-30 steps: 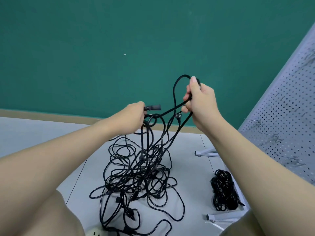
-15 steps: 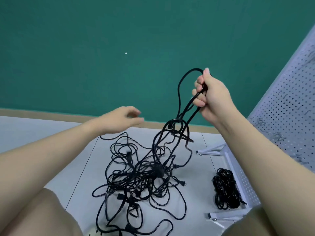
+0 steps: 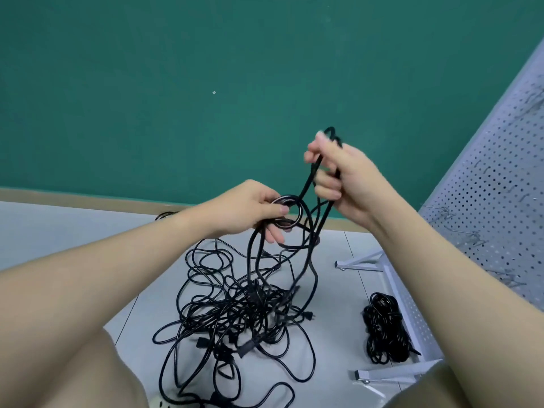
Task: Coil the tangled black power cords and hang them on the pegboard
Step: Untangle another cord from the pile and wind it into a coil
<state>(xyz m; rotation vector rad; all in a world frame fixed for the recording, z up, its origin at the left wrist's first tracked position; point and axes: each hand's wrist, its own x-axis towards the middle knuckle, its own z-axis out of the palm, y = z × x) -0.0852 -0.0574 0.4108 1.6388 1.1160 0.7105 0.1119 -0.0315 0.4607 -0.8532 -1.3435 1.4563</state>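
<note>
The right hand is raised in front of the green wall, its fingers curled round a doubled strand of black cord; a short bend of that cord sticks out above the fist. From the fist the strands run down and to the left. The left hand sits lower and just beside the right, thumb and fingers pinching a small round loop of the same cord. Both hands are blurred at the fingertips, so the exact finger placement is hard to tell.

Below the hands, several strands hang down into the tangle, a loose heap of black power cords spread on the grey floor. Plugs show among its loops, and a few wide loops trail toward the lower edge of the view.

To the right of the tangle, well apart from it, a bundle of black cord lies on the floor against the foot of the pegboard. The pegboard is pale and perforated, standing on a white frame at the right, with wire hooks on its face. Bare knees fill the lower corners.
</note>
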